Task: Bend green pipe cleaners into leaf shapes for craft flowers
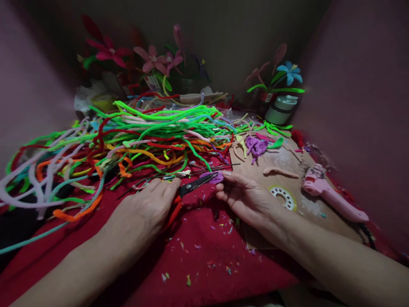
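Note:
My left hand (145, 211) lies palm down on the red cloth (204, 256), its fingers flat over the red handles of a pair of scissors (188, 189) whose dark blades point right. My right hand (244, 196) rests beside it, thumb and fingers pinching a small purple pipe-cleaner piece (215, 177) near the scissor tips. A thin dark wire (211, 167) runs across just beyond both hands. A large heap of pipe cleaners (128, 140) in green, orange, red and white spreads to the left and behind.
A wooden board (287, 170) at right carries a purple pipe-cleaner shape (255, 146), a pink glue gun (329, 194) and a small round template (283, 197). Finished pipe-cleaner flowers (153, 59) and a lidded jar (281, 108) stand at the back.

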Action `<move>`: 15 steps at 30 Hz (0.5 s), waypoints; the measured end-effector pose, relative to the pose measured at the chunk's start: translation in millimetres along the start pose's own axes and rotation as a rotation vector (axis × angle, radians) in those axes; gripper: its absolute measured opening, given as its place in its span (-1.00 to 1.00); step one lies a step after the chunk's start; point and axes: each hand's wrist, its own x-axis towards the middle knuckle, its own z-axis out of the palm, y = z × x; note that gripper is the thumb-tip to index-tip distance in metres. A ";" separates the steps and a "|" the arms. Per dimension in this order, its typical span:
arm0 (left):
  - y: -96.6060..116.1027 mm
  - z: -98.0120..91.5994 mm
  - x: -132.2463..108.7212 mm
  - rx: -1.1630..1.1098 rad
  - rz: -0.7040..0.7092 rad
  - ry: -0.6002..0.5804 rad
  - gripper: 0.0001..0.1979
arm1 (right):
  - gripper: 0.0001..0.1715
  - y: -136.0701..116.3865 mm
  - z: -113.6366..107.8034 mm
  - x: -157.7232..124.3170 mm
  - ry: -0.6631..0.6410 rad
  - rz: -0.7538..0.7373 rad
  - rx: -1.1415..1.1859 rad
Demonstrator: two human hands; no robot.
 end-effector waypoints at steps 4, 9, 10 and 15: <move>2.3 -3.6 1.5 0.054 -0.013 0.002 -0.61 | -0.98 0.7 0.1 0.2 -0.013 -0.006 -0.026; 4.6 -4.7 3.2 0.117 0.020 0.065 -0.59 | -0.94 3.1 -0.7 -0.4 -0.043 -0.018 -0.072; 5.1 -4.4 3.2 0.127 0.018 0.072 -0.58 | -0.94 3.6 -1.0 -0.4 -0.047 -0.020 -0.077; 6.2 -1.7 0.4 0.115 -0.010 0.054 -0.57 | -0.93 5.1 -1.8 0.1 -0.054 -0.015 -0.082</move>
